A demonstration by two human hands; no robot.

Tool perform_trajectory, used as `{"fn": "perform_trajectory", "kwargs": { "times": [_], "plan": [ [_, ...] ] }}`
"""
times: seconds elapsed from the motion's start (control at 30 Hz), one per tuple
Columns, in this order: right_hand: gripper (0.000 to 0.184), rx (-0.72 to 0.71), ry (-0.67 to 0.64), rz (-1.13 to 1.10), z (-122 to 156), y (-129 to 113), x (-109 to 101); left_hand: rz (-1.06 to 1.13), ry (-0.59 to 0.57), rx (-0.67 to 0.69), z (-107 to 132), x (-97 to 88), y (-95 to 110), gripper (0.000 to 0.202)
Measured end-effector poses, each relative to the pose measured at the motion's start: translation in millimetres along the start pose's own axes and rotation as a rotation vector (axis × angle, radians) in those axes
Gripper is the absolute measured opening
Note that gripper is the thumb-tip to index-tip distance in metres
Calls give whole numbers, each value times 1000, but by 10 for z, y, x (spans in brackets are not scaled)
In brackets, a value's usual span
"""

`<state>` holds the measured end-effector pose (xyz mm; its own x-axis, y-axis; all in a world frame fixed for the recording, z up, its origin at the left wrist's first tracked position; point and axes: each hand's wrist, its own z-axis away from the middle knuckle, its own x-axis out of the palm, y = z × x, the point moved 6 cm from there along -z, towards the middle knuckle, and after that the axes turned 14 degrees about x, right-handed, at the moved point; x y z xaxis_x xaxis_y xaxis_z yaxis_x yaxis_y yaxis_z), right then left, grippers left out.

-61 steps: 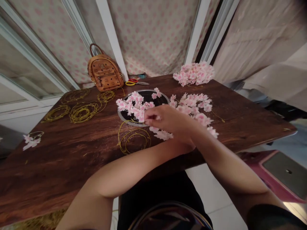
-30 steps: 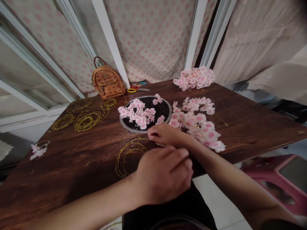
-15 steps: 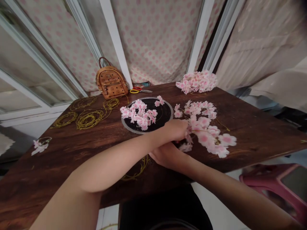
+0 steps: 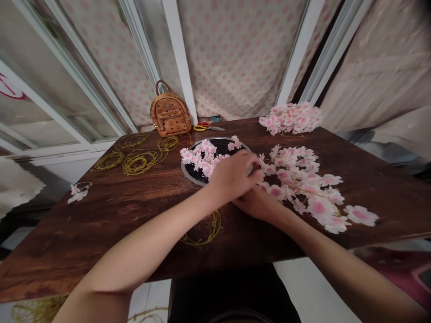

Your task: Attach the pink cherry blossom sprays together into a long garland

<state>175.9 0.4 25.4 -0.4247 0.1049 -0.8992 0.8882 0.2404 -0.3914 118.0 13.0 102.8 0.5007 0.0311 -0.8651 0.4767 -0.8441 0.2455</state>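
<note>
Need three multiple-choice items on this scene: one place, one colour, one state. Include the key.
1. Where are the scissors?
A) Beside the backpack
B) On the floor
C) In a hand

2. What colour is the coiled wire?
A) Blue
B) Yellow-gold
C) White

3. What state is the round tray in?
A) Empty
B) Upside down
C) Holding pink blossoms

1: A, they lie just right of the backpack.
2: B, the coils show yellow-gold on the wood.
3: C, the blossoms lie across its black surface.
</note>
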Motion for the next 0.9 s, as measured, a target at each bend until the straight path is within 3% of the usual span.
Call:
{"fn": "perform_trajectory", "kwargs": {
  "times": [0.07, 0.13, 0.2, 0.27, 0.37, 0.53, 0.73, 0.9],
  "plan": [
    [18, -28, -175, -20, 3, -45, 11, -134, 86, -245, 323, -244, -399, 20],
    [17, -5, -242, -49, -34, -73, -12, -240, 86, -486, 659, -386, -778, 27],
    [17, 15, -260, -65, -115, -124, -28, -258, -5, -672, 929, -387, -1061, 42],
    [16, 28, -264, -65, -213, -201, -25, -199, -74, -740, 1071, -299, -1201, 48],
    [16, 35, -277, -57, -321, -334, 15, -74, -77, -734, 1098, -121, -1243, 42],
    [17, 65, -282, -65, -354, -382, 161, 103, 91, -602, 1061, 51, -1278, 20],
    [16, 74, -232, -143, -365, -242, 278, 370, 340, -501, 1143, 33, -1372, 15],
    [16, 92, -227, -192, -363, -204, 263, 522, 545, -452, 1128, -134, -1330, 10]
  ]
}}
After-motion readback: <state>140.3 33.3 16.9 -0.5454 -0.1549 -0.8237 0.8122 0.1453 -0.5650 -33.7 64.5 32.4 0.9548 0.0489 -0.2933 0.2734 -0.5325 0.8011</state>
